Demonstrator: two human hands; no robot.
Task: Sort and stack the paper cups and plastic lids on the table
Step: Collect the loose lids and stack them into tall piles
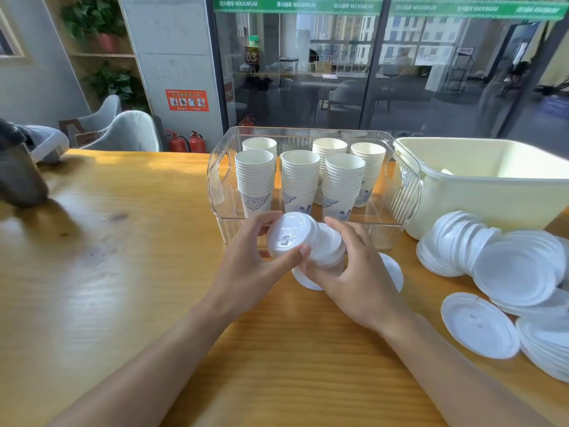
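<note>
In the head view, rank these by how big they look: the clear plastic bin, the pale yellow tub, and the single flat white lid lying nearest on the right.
1. Clear plastic bin and pale yellow tub: unsure, tub is cropped.
2. Single flat white lid.

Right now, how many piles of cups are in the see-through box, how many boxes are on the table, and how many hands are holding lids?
Stacks of paper cups in the clear bin: 6
Bins, the clear one and the cream tub: 2
Hands on the lid stack, left hand and right hand: 2
Total: 10
</note>
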